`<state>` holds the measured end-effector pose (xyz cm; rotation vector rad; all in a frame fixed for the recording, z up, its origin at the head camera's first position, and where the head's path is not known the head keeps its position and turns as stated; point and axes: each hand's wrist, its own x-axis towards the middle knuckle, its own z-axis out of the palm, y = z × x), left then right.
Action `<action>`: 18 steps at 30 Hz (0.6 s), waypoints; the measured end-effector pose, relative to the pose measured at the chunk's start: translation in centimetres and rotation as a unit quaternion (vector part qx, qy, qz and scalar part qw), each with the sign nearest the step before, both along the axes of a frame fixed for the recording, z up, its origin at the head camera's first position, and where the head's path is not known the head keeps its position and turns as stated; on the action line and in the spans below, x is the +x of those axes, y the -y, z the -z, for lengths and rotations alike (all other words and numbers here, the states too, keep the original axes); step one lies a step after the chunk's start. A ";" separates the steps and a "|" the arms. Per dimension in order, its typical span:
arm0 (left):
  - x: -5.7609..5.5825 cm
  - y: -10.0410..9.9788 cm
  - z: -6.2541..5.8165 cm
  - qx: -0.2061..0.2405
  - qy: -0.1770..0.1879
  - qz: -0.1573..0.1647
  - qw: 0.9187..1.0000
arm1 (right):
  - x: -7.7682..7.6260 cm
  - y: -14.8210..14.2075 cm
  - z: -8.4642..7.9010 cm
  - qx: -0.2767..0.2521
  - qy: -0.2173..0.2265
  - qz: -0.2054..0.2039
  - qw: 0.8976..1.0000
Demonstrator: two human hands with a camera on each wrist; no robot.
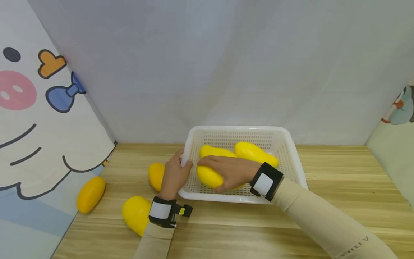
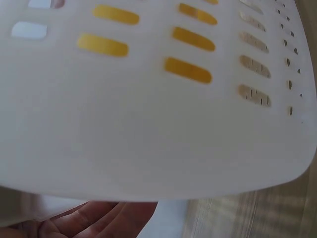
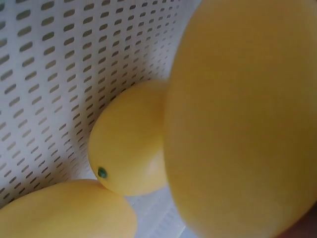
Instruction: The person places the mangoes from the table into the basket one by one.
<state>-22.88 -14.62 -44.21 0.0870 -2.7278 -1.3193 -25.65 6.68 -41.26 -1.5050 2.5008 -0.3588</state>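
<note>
A white plastic basket with slotted walls stands on the wooden table. My left hand grips its left rim, thumb over the edge; in the left wrist view several fingers show under the rim. Inside the basket my right hand holds a smooth, oval yellow fruit from above, and this fruit fills the right side of the right wrist view. Two more yellow fruits lie behind it in the basket, one partly covered and one narrower at its right end. A small green stem spot marks one.
Left of the basket lie three more yellow fruits: one beside my left hand, one partly behind my left wrist, and a darker one by the cartoon-printed panel. A grey-white sheet rises behind the basket.
</note>
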 end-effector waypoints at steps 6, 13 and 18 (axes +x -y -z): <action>0.0 -0.1 0.1 0.000 0.001 0.002 1.000 | 0.2 0.3 0.2 0.025 -0.015 0.007 1.000; 0.0 -0.1 0.0 -0.011 -0.001 0.002 1.000 | 0.2 0.5 0.4 0.024 -0.001 0.001 1.000; 0.0 -0.1 -0.1 -0.011 0.000 0.001 1.000 | 0.3 0.8 0.5 0.021 0.002 -0.006 1.000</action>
